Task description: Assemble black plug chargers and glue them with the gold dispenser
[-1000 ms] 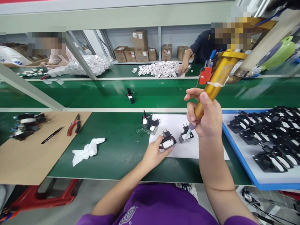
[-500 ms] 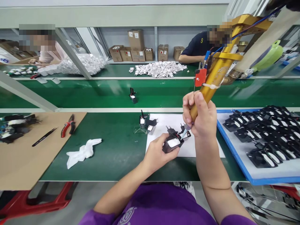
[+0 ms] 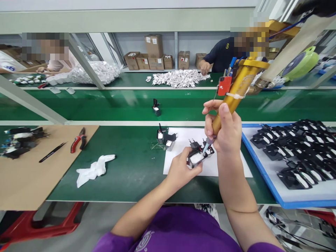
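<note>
My left hand [image 3: 181, 169] is closed round a black plug adapter case [image 3: 196, 159] with white material inside, held over a white sheet [image 3: 231, 167]. My right hand [image 3: 226, 131] grips a gold glue dispenser [image 3: 234, 93] that has a red switch [image 3: 224, 86] on its side. Its pale nozzle tip [image 3: 206, 147] is at the top edge of the case; whether it touches cannot be made out. The right index finger is stretched out from the grip. Just behind the held case is another open adapter [image 3: 209, 149], partly hidden. Further left stand two open adapters [image 3: 165, 137].
A blue-rimmed tray [image 3: 258, 164] of black adapters lies right. Left are a crumpled white cloth [image 3: 96, 169], pliers [image 3: 78, 140] and tweezers [image 3: 52, 152] on cardboard [image 3: 23, 182]. One adapter [image 3: 156, 107] rides the green belt [image 3: 110, 105]. Two people work across it, beyond white parts [image 3: 181, 78].
The adapter case in my left hand has shifted slightly right and tipped. My right index finger has straightened off the grip. The belt adapter has moved right, and a co-worker's hand now reaches the white parts.
</note>
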### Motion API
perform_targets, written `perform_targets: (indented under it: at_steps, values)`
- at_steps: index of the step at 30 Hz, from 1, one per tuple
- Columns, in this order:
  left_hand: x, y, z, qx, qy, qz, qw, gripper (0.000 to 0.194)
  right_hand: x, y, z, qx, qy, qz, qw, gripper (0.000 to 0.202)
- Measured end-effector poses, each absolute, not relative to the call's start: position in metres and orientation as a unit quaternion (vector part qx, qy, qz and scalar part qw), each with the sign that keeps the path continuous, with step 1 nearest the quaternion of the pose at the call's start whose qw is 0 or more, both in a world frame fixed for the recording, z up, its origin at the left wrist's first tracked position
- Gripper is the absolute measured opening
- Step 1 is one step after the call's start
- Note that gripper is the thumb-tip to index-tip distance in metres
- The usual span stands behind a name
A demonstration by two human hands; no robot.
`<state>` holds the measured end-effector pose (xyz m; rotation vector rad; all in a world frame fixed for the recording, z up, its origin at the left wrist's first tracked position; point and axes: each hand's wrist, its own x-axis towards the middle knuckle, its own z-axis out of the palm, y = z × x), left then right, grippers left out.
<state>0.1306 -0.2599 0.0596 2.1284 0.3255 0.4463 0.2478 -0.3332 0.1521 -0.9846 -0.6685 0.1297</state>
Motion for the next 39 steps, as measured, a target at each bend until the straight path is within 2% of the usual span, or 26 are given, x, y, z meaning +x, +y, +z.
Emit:
perform_targets:
  at_steps: [15, 22, 27, 31, 39]
  values:
    - [0.145, -0.278, 0.060, 0.858, 0.108, 0.241, 0.441, 0.030, 0.245, -0.330, 0.152, -0.439, -0.328, 0.068, 0.834, 0.036]
    - [0.145, -0.267, 0.049, 0.868, 0.103, 0.201, 0.443, 0.038, 0.250, -0.331, 0.151, -0.444, -0.337, 0.065, 0.828, 0.038]
    - [0.137, -0.232, 0.019, 0.896, 0.083, 0.157, 0.407, 0.034, 0.261, -0.337, 0.146, -0.437, -0.326, 0.060, 0.836, 0.037]
    - [0.133, -0.214, 0.000, 0.879, 0.093, 0.127, 0.449, 0.036, 0.269, -0.341, 0.143, -0.441, -0.307, 0.058, 0.841, 0.035]
    - [0.186, -0.218, 0.000, 0.859, 0.175, 0.113, 0.468, 0.041, 0.280, -0.344, 0.142, -0.447, -0.298, 0.067, 0.841, 0.036]
